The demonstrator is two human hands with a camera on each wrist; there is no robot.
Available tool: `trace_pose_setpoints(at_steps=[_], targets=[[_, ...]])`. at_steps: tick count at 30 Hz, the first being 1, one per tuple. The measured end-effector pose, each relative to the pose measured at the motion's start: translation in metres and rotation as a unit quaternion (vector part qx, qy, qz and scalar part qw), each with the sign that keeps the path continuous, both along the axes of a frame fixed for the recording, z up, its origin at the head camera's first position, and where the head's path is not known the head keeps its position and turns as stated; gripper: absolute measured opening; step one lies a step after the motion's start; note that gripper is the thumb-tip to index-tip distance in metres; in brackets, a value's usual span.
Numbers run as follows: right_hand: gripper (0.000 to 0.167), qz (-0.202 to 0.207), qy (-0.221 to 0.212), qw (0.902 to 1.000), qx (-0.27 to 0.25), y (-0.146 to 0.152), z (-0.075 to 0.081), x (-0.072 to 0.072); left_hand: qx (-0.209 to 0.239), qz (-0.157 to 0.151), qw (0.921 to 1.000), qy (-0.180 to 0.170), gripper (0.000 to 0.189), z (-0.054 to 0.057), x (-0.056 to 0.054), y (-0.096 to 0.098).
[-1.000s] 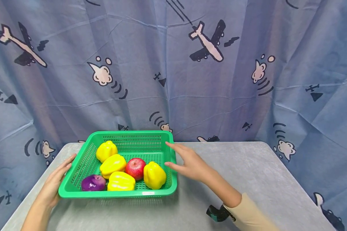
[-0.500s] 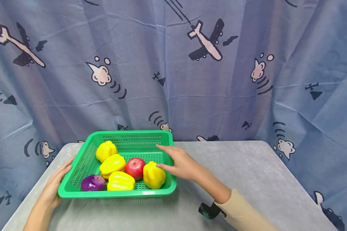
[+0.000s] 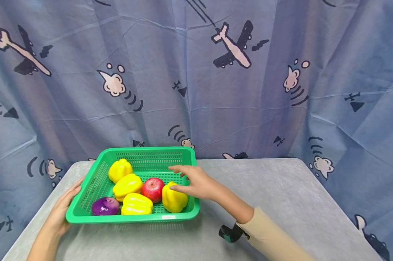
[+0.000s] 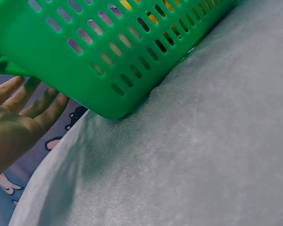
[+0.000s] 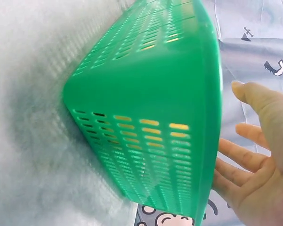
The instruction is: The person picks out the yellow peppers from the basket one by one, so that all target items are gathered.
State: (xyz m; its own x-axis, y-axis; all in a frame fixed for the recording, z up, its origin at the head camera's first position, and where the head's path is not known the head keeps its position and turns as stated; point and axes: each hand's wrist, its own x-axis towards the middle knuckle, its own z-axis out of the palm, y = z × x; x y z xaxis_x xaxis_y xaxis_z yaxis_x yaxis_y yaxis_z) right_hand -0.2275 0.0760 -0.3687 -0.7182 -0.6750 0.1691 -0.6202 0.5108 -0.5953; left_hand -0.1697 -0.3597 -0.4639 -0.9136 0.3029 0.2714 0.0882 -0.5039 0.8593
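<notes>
A green plastic basket holds several yellow bell peppers, a red apple and a glossy purple roundish vegetable. My left hand rests against the basket's left side, its fingers extended along the wall; the left wrist view shows these fingers by the rim. Over the right rim reaches my right hand, thumb and fingers spread, holding nothing. Its thumb lies in front of the rightmost yellow bell pepper in the head view; contact cannot be told.
The basket stands on a grey tabletop, towards its left part. Behind hangs a blue curtain printed with planes. A black device is strapped under my right wrist near the beige sleeve.
My right hand has moved left from beside the basket's right rim to above the rightmost yellow bell pepper. My left hand and the basket have stayed nearly in place.
</notes>
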Motion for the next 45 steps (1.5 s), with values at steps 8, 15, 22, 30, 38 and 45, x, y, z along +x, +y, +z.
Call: trace_pose_setpoints(at_steps=[8,15,22,30,38,45], targets=[[0.053,0.014,-0.062,0.9980,0.006,-0.010,0.003,-0.003,-0.001,0.005,1.0000,-0.004,0.060,0.000,0.000,-0.001],[0.053,0.015,-0.091,0.9951,0.034,-0.016,0.004,-0.006,0.004,-0.002,1.0000,-0.002,0.060,0.000,0.000,-0.001],[0.054,0.007,-0.114,0.9911,0.069,-0.023,0.004,-0.009,-0.002,0.005,1.0000,-0.001,0.060,0.000,0.000,-0.001],[0.056,-0.006,-0.160,0.9827,0.094,-0.028,0.007,-0.014,0.001,-0.002,1.0000,0.002,0.060,0.000,0.000,0.000],[0.051,-0.036,-0.234,0.9696,0.061,-0.032,0.006,-0.012,0.005,-0.007,1.0000,0.001,0.060,0.000,0.000,0.000],[0.041,-0.062,-0.253,0.9636,0.060,-0.038,0.002,-0.010,0.002,-0.004,1.0000,0.005,0.061,-0.001,0.000,0.000]])
